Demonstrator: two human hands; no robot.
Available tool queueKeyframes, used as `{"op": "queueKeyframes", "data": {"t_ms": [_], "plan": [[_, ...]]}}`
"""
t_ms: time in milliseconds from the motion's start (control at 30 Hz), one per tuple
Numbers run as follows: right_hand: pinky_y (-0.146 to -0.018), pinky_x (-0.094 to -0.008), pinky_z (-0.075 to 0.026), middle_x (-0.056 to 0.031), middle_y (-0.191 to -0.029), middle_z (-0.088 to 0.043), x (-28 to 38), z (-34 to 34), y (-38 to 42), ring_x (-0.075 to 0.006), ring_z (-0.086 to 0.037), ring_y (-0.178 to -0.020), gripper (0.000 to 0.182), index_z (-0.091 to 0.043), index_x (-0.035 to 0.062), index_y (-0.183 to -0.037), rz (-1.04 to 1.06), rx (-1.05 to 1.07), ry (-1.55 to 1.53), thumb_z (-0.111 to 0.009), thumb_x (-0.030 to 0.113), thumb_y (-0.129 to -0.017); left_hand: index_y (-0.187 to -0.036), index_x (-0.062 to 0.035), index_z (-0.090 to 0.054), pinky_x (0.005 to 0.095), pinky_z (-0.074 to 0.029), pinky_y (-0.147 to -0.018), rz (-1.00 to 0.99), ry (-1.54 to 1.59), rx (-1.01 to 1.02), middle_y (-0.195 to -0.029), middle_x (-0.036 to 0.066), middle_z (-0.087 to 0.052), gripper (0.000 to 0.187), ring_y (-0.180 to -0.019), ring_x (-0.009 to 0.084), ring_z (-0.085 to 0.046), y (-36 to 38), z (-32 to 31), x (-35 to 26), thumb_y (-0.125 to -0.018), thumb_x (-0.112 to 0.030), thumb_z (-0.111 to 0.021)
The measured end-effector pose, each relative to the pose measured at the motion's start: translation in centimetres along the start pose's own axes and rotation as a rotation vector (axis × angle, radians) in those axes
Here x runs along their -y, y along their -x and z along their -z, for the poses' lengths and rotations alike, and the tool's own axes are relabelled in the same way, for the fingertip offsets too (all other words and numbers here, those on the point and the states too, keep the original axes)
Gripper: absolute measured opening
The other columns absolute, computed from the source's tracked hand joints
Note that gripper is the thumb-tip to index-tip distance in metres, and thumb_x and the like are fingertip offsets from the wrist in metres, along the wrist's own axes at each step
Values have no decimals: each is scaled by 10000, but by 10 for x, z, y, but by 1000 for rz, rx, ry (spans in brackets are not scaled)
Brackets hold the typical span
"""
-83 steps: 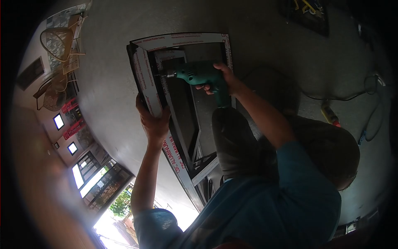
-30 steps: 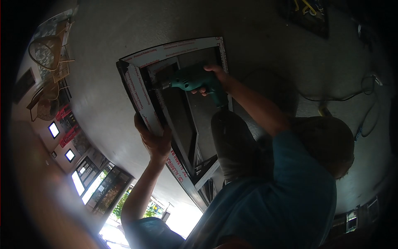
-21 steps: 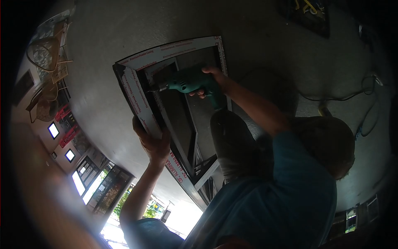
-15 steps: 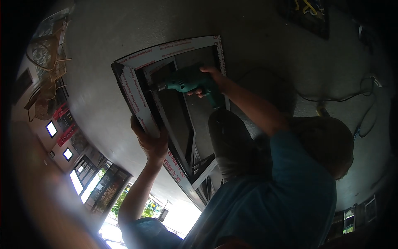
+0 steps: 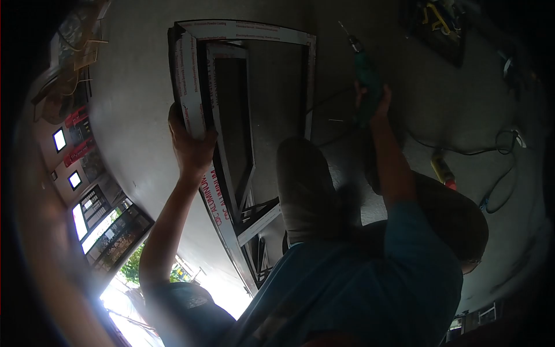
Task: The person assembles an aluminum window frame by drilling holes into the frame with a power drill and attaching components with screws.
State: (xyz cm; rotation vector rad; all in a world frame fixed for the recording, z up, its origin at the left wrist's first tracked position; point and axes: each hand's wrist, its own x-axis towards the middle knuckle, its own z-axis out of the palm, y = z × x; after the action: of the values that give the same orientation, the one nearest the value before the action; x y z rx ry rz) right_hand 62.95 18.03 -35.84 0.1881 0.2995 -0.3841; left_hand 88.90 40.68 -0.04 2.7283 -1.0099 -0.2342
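Note:
My left hand (image 5: pixel 192 147) is wrapped round the left bar of a tall window frame (image 5: pixel 248 32), whose faces carry white protective film with red print. Inside it a smaller inner frame (image 5: pixel 250 104) stands at an angle. To the right of the frame, my right hand (image 5: pixel 378 101) grips a green power drill (image 5: pixel 367 72) by its handle. The long thin bit points away from me and touches nothing. Part of the drill's handle is hidden by my fingers and the dim light.
A power cord (image 5: pixel 445 150) runs over the floor on the right to a plug. Nearby lies a yellow bottle with a red end (image 5: pixel 443 172). A dark open box (image 5: pixel 436 26) holds yellow-handled tools at the upper right. Red chairs (image 5: pixel 78 151) stand far left.
My right hand has drawn the drill away from the frame's left bar and out to the right. The frame looks more upright, with my left hand still on it.

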Motion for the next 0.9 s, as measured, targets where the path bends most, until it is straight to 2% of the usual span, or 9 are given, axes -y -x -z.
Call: {"op": "queueKeyframes", "data": {"t_ms": [433,567,633,667,733,800,833,867,900], "plan": [[-876,-441,-527,-200,-1199,-534,31,-2,-15,-309,-594,-952,629,-446,4,-1313,240,7,-69,-554,431,-863,-1387,-45,-277,462,-470,-936,118,-46,-64,-1255,211,-478,822,-1133,361,-536,2,1,-1,-710,-214,-712],[-872,-451,-524,-185,-1180,-558,49,-7,-14,-305,-598,-974,608,-462,14,-1302,198,-94,305,-544,436,-873,-1379,-35,-302,449,-465,-945,52,49,-53,-1269,217,-486,815,-1133,369,-543,5,4,6,-699,-207,-717],[-867,-440,-516,-153,-1118,-604,57,-14,-19,-308,-610,-966,495,-539,21,-1208,271,-586,609,-536,398,-888,-1383,-24,-322,429,-459,-949,62,209,5,-1252,212,-517,809,-1133,343,-545,5,13,16,-696,-187,-716],[-867,-440,-516,-153,-1118,-604,63,-20,-24,-308,-610,-966,495,-539,21,-1208,273,-576,633,-536,398,-888,-1373,-16,-341,414,-465,-939,9,339,48,-1223,220,-547,787,-1087,340,-579,1,15,26,-695,-176,-707],[-860,-431,-500,-132,-1047,-639,53,-59,-27,-323,-617,-958,356,-597,19,-1090,554,-1371,1659,-548,311,-892,-1322,9,-439,375,-469,-921,-134,655,31,-1163,220,-610,688,-1062,304,-608,0,8,38,-698,-131,-690],[-821,-418,-502,-147,-1004,-648,-12,-92,-41,-324,-628,-913,266,-617,15,-1042,1052,-832,1972,-568,220,-879,-1324,12,-446,376,-470,-920,-135,689,-20,-1166,216,-608,685,-1064,303,-606,0,3,41,-700,-131,-692],[-750,-383,-515,-140,-937,-647,-34,-69,-66,-274,-635,-849,218,-611,10,-1033,1061,-439,1966,-554,163,-889,-1325,15,-453,377,-471,-918,-132,706,-48,-1169,213,-606,683,-1067,302,-605,0,0,42,-703,-130,-694],[-703,-311,-526,-111,-895,-648,-79,-64,-77,-205,-642,-773,194,-598,-9,-1038,541,-238,1342,-550,127,-909,-1325,15,-453,377,-471,-918,-128,716,-67,-1169,213,-606,683,-1067,302,-605,2,0,42,-703,-130,-694],[-702,-297,-531,-108,-887,-645,-133,-101,-72,-163,-637,-773,184,-597,6,-1047,231,-273,1251,-525,121,-924,-1330,16,-453,377,-469,-923,-134,625,-124,-1171,217,-604,687,-1074,300,-601,4,1,42,-703,-126,-695]]}}
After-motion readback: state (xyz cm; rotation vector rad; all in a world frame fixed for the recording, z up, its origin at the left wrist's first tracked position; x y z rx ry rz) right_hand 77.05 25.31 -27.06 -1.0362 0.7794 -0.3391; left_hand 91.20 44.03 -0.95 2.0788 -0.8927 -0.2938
